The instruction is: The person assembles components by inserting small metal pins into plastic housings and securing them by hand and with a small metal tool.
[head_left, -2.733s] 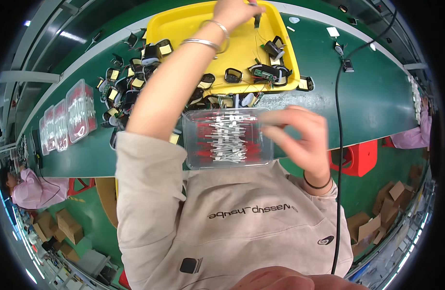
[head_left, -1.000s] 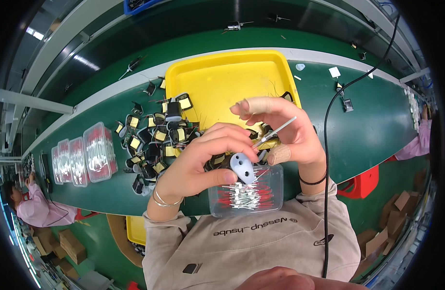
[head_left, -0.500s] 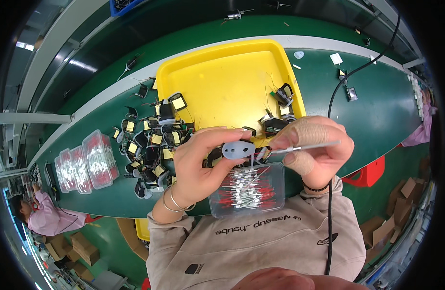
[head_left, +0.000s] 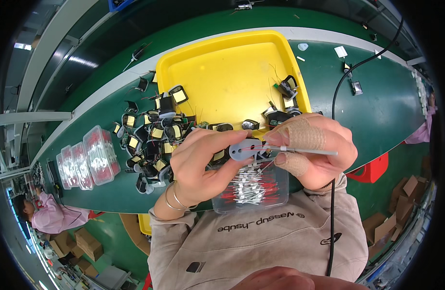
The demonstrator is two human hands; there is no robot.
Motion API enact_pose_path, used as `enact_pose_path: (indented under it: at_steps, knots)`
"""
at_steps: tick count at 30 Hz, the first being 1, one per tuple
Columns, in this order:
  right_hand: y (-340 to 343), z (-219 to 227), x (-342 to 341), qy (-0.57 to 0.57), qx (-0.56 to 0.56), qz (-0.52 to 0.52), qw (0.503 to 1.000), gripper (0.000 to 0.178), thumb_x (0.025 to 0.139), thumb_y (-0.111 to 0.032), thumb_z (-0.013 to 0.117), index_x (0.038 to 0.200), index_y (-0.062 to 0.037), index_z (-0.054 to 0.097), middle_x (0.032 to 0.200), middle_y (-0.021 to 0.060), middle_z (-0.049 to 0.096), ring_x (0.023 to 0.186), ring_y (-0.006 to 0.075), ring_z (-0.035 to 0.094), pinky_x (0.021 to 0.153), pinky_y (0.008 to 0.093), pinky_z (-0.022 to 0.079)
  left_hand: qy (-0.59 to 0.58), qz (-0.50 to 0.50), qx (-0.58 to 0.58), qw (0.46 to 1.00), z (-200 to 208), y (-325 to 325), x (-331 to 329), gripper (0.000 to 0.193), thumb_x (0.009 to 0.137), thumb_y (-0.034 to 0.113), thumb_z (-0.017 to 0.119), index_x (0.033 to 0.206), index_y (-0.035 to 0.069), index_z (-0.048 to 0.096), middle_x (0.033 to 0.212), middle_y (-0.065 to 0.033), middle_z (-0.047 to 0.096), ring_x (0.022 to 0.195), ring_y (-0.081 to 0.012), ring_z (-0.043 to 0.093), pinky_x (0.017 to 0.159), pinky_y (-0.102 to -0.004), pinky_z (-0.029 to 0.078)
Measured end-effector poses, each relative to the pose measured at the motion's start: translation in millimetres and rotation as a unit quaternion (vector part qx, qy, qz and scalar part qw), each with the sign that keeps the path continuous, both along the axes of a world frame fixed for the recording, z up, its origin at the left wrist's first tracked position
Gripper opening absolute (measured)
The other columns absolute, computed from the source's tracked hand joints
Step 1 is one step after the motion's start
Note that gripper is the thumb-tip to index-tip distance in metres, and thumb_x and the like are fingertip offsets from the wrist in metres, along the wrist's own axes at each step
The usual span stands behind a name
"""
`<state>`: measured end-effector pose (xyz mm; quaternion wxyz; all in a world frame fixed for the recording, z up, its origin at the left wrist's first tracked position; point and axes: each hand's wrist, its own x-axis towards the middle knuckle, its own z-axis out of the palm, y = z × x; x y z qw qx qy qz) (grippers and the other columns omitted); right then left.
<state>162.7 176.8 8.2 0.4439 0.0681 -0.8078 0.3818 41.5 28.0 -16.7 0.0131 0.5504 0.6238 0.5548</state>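
My left hand [head_left: 198,166] pinches a small grey-blue plastic housing [head_left: 240,152] between thumb and fingers; its face has dark round holes. In my right hand [head_left: 328,152], with tan tape on the thumb and a finger, is a thin whitish stick-like part [head_left: 312,151] with a red wire. Its inner end meets the housing's right side, and thin red wire runs across the housing's face. Whether it enters a hole is too small to tell. Beneath both hands sits a clear plastic box [head_left: 284,195] of white and red wired parts.
A yellow tray [head_left: 222,72] lies beyond my hands, with several black parts at its right side. Left of it is a pile of black parts with yellow pads [head_left: 157,133]. Clear boxes [head_left: 100,157] stand farther left. A black cable [head_left: 334,101] hangs at the right.
The inner end of the stick-like part and its red wire have come over the housing's right side. The housing is tilted differently and slightly farther right. Both hands keep their holds.
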Motion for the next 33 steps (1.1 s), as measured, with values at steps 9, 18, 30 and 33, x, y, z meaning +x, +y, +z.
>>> enact_pose_path:
  at_steps: [9, 18, 30, 33]
  knots:
    - [-1.4, 4.0, 8.3, -0.028, 0.061, 0.062, 0.996, 0.023, 0.059, -0.004, 0.078, 0.078, 0.0026, 0.066, 0.078, 0.013, 0.066, 0.072, 0.0253, 0.067, 0.059, 0.0292, 0.053, 0.066, 0.038, -0.009, 0.997, 0.7, -2.1, -2.2, 0.04, 0.054, 0.0, 0.078, 0.092, 0.004, 0.068, 0.081, -0.0055, 0.07, 0.064, -0.0164, 0.062, 0.062, -0.0264, 0.039]
    - [-6.2, 0.8, 5.3, 0.008, 0.058, 0.061, 0.996, 0.023, 0.059, -0.006, 0.08, 0.078, 0.0015, 0.067, 0.079, 0.0128, 0.066, 0.073, 0.0235, 0.067, 0.06, 0.0271, 0.055, 0.081, 0.055, -0.007, 0.995, 3.1, -4.4, -0.8, 0.039, 0.053, -0.001, 0.077, 0.091, 0.005, 0.069, 0.082, -0.0044, 0.07, 0.065, -0.0144, 0.062, 0.062, -0.0256, 0.034]
    - [-6.4, 0.3, 5.7, 0.023, 0.062, 0.072, 0.995, 0.022, 0.06, -0.006, 0.078, 0.077, 0.0021, 0.067, 0.076, 0.013, 0.065, 0.072, 0.0242, 0.067, 0.059, 0.0278, 0.055, 0.084, 0.054, -0.003, 0.995, 4.4, -6.5, -0.5, 0.041, 0.052, -0.003, 0.076, 0.092, 0.005, 0.069, 0.083, -0.0041, 0.07, 0.066, -0.0141, 0.062, 0.061, -0.026, 0.033]
    - [-6.8, 0.1, 9.1, 0.01, 0.049, 0.09, 0.995, 0.027, 0.063, -0.003, 0.065, 0.089, 0.0012, 0.066, 0.091, 0.0135, 0.065, 0.08, 0.0242, 0.066, 0.067, 0.03, 0.056, 0.089, 0.058, -0.011, 0.994, 5.5, -7.4, 0.4, 0.041, 0.053, -0.003, 0.076, 0.092, 0.005, 0.069, 0.083, -0.0042, 0.07, 0.066, -0.014, 0.062, 0.061, -0.0257, 0.033]
